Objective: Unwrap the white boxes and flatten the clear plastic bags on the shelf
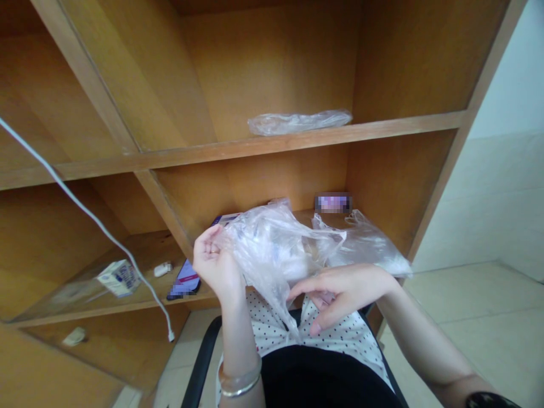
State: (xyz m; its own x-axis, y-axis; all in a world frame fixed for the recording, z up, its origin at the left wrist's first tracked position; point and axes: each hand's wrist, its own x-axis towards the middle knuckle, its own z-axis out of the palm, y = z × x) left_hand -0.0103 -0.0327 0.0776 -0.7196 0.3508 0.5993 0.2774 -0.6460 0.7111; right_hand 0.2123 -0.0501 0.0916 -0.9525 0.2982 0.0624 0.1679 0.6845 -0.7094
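A clear, crinkled plastic bag (276,241) with whitish contents lies partly on the lower shelf, its front end hanging toward my lap. My left hand (215,258) has its fingers curled closed on the bag's left edge. To the bag's lower right is my right hand (340,289), with thumb and index finger spread apart; the index fingertip is at the bag's side, and I cannot tell whether it touches. A second clear plastic bag (365,249) lies just beyond this hand at the shelf's right end. What the first bag contains cannot be made out.
A flat clear plastic packet (300,122) lies on the shelf above. A small blurred box (332,202) stands at the back. Leftward are a phone (187,280), a small white box (119,277), a white object (162,269) and a hanging white cable (106,229). A chair arm (202,362) is below.
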